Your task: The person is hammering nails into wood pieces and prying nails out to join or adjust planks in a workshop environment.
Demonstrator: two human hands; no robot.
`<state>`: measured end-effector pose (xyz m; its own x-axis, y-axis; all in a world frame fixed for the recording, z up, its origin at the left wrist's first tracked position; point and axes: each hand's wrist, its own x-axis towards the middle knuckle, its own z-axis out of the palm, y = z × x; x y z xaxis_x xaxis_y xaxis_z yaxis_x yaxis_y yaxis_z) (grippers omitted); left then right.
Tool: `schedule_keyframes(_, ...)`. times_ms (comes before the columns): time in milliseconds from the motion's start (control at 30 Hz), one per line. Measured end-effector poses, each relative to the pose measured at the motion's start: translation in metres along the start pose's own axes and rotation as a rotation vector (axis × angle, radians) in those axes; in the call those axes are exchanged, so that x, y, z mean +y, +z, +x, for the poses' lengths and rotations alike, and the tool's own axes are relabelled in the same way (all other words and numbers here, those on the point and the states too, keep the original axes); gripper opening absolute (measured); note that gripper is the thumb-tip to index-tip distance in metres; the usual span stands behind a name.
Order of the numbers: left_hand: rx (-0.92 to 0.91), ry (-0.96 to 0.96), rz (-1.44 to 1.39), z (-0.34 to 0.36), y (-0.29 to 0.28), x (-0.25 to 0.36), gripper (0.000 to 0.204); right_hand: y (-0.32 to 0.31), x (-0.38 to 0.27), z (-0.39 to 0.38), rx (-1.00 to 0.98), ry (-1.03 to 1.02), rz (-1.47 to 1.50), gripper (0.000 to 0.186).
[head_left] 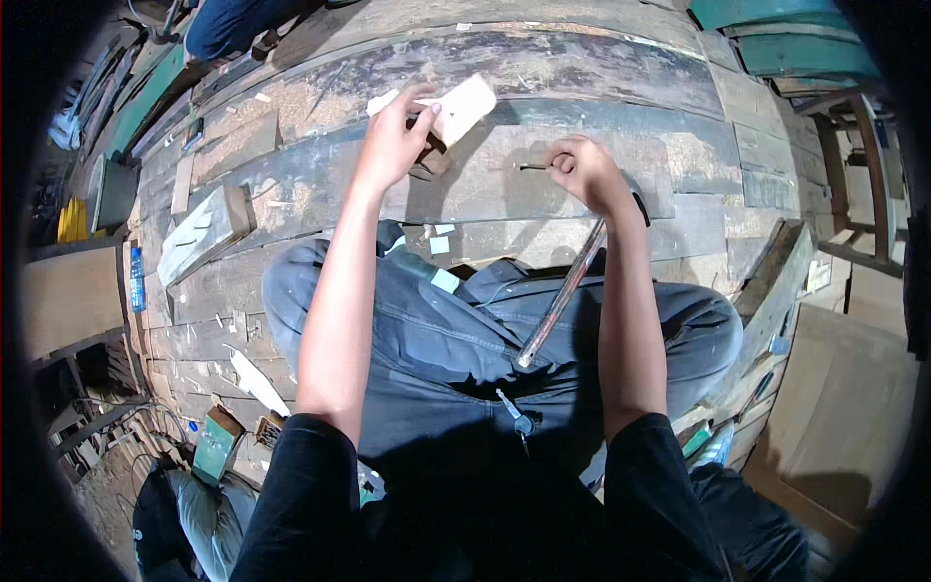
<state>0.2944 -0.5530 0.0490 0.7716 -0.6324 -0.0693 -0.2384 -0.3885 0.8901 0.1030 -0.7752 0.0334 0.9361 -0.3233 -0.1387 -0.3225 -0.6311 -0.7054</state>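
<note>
My left hand point(396, 141) is raised over the wooden planks, its thumb and fingers closed on a pale, light-coloured wooden piece point(467, 109) that tilts up to the right. Just below that hand is a small brown block-like thing point(433, 162), partly hidden. Off to the right, my right hand point(582, 173) is closed around a thin, dark, slender tool point(531, 166). Its short tip points left toward the pale piece, apart from it; the rest is hidden in my fingers. A long metal bar point(562, 296) lies slantwise over my lap, its far end near my right wrist.
Sawdust and shavings cover the plank surface point(330, 87). A whitish wooden block point(206, 233) lies at left, near a blue bottle-like thing point(137, 279). Green boards point(790, 44) stand far right, above a wooden frame point(873, 184). Someone's blue-clad leg point(228, 27) shows far left.
</note>
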Motion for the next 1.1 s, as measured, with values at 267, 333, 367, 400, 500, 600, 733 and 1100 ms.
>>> schedule_keyframes(267,0.148,-0.017,-0.762,0.001,0.0,0.015,0.04,0.005,0.008,-0.003,0.001,-0.054,-0.01,0.015)
schedule_keyframes(333,0.179,-0.023,-0.864,-0.002,-0.01,0.022,0.041,0.007,0.003,-0.004,0.004,-0.045,0.007,0.015)
schedule_keyframes(367,0.204,-0.033,-0.966,-0.005,-0.017,0.026,0.042,0.009,0.002,-0.004,0.008,-0.028,0.026,0.015)
schedule_keyframes(400,0.338,-0.021,-0.968,-0.008,-0.025,0.031,0.045,0.009,0.001,-0.002,0.007,-0.036,0.026,0.015)
schedule_keyframes(500,0.499,0.061,-0.321,-0.037,-0.076,0.066,0.048,0.008,0.004,-0.003,0.023,-0.029,-0.008,0.015)
schedule_keyframes(600,0.592,0.309,-0.677,-0.073,-0.142,0.036,0.052,0.005,0.006,0.001,-0.011,-0.05,-0.021,0.015)
schedule_keyframes(733,0.783,0.023,-0.682,-0.177,-0.221,-0.055,0.055,0.016,0.007,0.003,-0.017,-0.032,-0.075,0.015)
schedule_keyframes(1100,0.613,-0.434,0.297,-0.363,-0.245,-0.247,0.036,0.023,0.01,0.0,0.027,0.014,-0.089,0.016)
